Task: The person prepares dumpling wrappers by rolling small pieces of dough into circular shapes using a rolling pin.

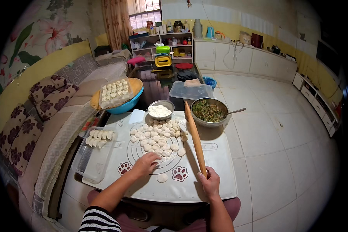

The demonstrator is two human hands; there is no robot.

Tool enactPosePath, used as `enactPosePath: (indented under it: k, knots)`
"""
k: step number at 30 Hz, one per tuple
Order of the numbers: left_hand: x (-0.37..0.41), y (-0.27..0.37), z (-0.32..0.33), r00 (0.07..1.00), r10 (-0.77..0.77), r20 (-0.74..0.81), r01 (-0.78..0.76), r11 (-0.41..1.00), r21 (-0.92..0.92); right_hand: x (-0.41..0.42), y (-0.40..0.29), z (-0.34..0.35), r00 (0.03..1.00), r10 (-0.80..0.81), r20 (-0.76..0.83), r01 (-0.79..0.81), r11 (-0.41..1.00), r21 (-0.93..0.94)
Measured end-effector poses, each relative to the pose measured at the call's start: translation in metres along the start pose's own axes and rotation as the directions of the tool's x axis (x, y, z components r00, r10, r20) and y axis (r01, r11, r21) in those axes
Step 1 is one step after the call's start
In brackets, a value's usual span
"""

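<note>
My right hand [210, 181] grips the near end of a long wooden rolling pin [195, 133], which slants up and away across the right of a white pastry mat [217, 174]. At the near edge of the dough pile, my left hand [146, 164] hovers with fingers a little apart and nothing seen in them; whether a fingertip touches dough is unclear. Many small floured dough pieces [153, 139] lie heaped on the mat. One flattened dough round [162, 178] sits alone nearer to me, between two printed paw marks.
A metal bowl of flour [160, 110] and a bowl of chopped filling [208, 111] with a spoon stand behind. To the left, a plastic container [94, 171] holds a few dumplings [100, 137]. A tray of dumplings [116, 91] rests over a blue basin [127, 105]. A white scraper [136, 116] lies nearby.
</note>
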State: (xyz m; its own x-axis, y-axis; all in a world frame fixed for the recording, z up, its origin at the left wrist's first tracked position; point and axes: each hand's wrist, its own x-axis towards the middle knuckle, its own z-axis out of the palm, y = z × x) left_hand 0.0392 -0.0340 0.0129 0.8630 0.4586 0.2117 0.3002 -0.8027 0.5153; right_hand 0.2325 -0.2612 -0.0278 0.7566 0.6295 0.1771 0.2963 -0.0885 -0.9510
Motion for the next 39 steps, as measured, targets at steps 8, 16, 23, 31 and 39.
enactPosePath:
  k: [8,16,23,31,39]
  knots:
    - [-0.033,0.007,0.034,0.962,0.189,0.199,-0.188,0.982,-0.024,0.000,0.002,0.000,1.000,-0.020,-0.004,0.020,0.999,-0.030]
    - [-0.019,0.016,0.029,0.968,0.215,0.128,-0.225,0.972,0.069,0.000,-0.002,-0.002,1.000,0.011,0.008,-0.011,0.999,-0.050]
    - [-0.036,0.026,0.029,0.982,-0.067,-0.176,0.009,0.950,-0.312,0.001,-0.005,-0.002,1.000,0.009,0.015,-0.009,0.999,-0.038]
    - [-0.055,0.012,0.025,0.996,0.075,0.052,-0.074,0.997,-0.020,0.001,0.000,0.000,1.000,0.019,0.009,-0.019,0.999,-0.028]
    - [-0.017,0.034,0.053,0.946,0.108,0.306,-0.159,0.977,0.144,0.001,-0.001,0.000,1.000,0.016,0.008,-0.016,1.000,-0.011]
